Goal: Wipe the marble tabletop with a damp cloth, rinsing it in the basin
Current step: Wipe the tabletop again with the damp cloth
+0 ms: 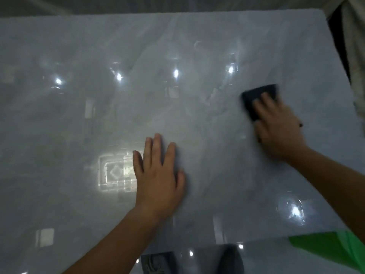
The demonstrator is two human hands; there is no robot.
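At right of frame, cloth (253, 96) is pressed under flat-fingered right hand (276, 125) — left hand (158, 175) spread on tabletop (98, 56); overlapping strokes are advised.

dim, cool grey light overall; the polished marble tabletop (83, 56) mirrors small round ceiling lights as starry glare spots, plus a bright patterned rectangular reflection just left of the left hand (158, 175); the right hand (276, 127) and dark cloth (256, 97) smear with motion blur; soft shadows hug both hands; wide-angle bending curves the table's edges.
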